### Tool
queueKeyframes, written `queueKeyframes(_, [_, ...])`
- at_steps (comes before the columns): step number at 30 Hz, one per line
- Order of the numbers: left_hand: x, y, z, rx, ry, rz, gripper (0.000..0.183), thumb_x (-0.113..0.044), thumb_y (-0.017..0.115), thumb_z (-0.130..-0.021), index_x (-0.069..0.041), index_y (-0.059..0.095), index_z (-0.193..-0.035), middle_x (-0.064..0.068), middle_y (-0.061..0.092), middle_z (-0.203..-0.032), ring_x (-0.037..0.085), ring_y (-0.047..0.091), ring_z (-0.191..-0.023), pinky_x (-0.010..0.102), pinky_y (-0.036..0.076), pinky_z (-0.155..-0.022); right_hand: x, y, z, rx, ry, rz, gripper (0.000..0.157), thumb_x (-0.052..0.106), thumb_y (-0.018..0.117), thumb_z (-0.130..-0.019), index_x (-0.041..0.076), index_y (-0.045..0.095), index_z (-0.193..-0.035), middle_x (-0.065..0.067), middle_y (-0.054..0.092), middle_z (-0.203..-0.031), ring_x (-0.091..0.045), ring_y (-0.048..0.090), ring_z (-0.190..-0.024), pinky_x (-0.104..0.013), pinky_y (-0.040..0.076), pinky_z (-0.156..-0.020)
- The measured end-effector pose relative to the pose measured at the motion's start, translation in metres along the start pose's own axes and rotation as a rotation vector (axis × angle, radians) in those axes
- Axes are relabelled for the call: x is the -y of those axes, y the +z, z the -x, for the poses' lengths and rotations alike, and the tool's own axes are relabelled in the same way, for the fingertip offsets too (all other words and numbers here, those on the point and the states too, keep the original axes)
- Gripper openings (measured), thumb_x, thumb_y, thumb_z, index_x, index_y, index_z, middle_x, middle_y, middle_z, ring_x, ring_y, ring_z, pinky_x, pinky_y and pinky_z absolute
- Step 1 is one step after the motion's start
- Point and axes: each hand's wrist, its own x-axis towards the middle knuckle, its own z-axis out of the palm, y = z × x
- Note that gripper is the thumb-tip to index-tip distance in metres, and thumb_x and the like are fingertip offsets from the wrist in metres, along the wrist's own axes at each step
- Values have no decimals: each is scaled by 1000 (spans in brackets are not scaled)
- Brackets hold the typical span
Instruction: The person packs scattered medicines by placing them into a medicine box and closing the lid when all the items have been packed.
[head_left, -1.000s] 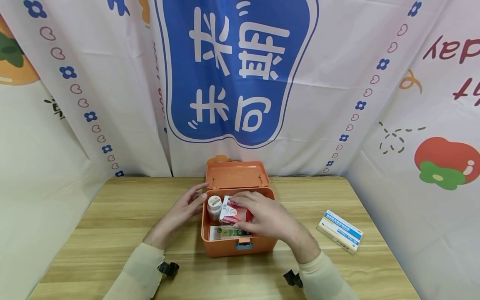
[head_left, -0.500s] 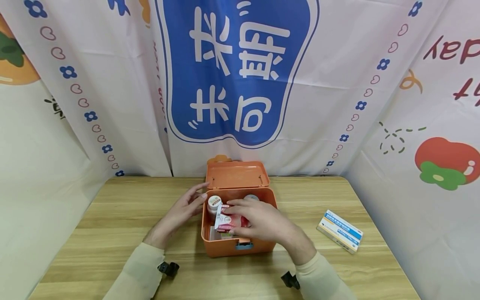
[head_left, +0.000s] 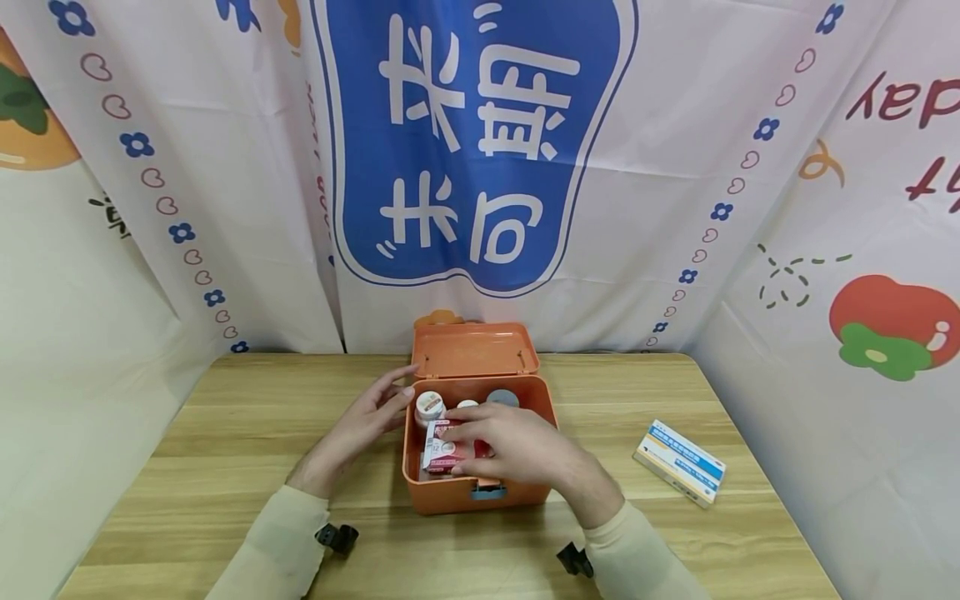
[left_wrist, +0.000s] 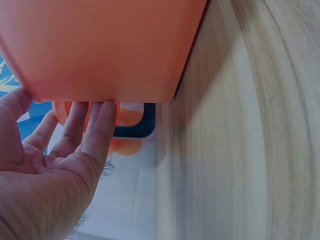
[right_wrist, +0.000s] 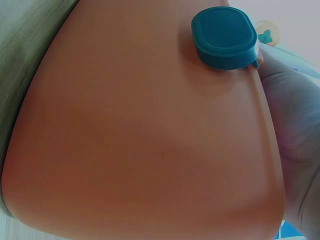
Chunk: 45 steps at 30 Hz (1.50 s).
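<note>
An orange lidded box [head_left: 438,498] stands on the table with its lid [head_left: 476,350] tipped back. Inside it, my right hand [head_left: 528,446] grips a red and white medicine box [head_left: 444,446] between thumb and fingers, low at the front left. Behind that medicine box stands a white-capped bottle [head_left: 430,406]. A second white cap [head_left: 467,404] and a grey round lid [head_left: 503,397] show farther right. My left hand [head_left: 367,418] touches the orange box's left side. In the left wrist view its fingers [left_wrist: 102,127] are extended against the wall. The right fingertips are hidden in the right wrist view.
A blue and white medicine box [head_left: 680,462] lies on the wooden table [head_left: 300,400] to the right. A blue-green latch [head_left: 489,492] juts from the orange box's front. Printed cloth [head_left: 262,167] hangs behind the table and along its sides.
My right hand has carried the red medicine box left and toward the front, lower into the orange box. The grey lid and second white cap have come into view. The left hand has stayed put.
</note>
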Motion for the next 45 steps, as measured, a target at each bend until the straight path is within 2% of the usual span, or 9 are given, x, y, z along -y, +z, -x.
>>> queueKeyframes(10, [1,0,-1,5,4,4,60,-42,54,-111,-24,35,-164,22,54,-150,33,57,-138,50,55,-114,-2,3,-6,43,-64,-33,34,47,68,-101,35,73,-133,18,65,-147,-4,60,-138,-29,53,-115])
queueKeyframes(21, [2,0,-1,-2,4,-14,59,-42,53,-111,-24,35,-164,24,52,-151,37,55,-141,52,54,-115,-6,7,-12,143,-59,-98,32,47,63,-105,36,73,-133,18,67,-142,-3,62,-135,-28,51,-116])
queueKeyframes(31, [2,0,-1,-3,0,7,59,-42,55,-110,-25,36,-164,20,54,-150,33,56,-139,51,55,-114,-6,11,-21,226,-77,-160,30,38,68,-104,33,74,-133,15,68,-142,-4,62,-134,-28,51,-117])
queueKeyframes(38, [2,1,-1,2,7,9,60,-42,54,-110,-25,36,-164,21,54,-150,35,57,-139,51,56,-113,-4,12,-28,248,-123,-160,27,29,69,-104,30,77,-129,13,70,-140,-4,63,-133,-26,51,-116])
queueKeyframes(45, [2,0,-1,-1,3,0,60,-43,54,-110,-25,36,-164,21,54,-150,36,56,-140,51,56,-113,-1,13,-34,257,-150,-156,26,28,69,-104,30,77,-129,10,70,-142,-5,62,-135,-25,50,-117])
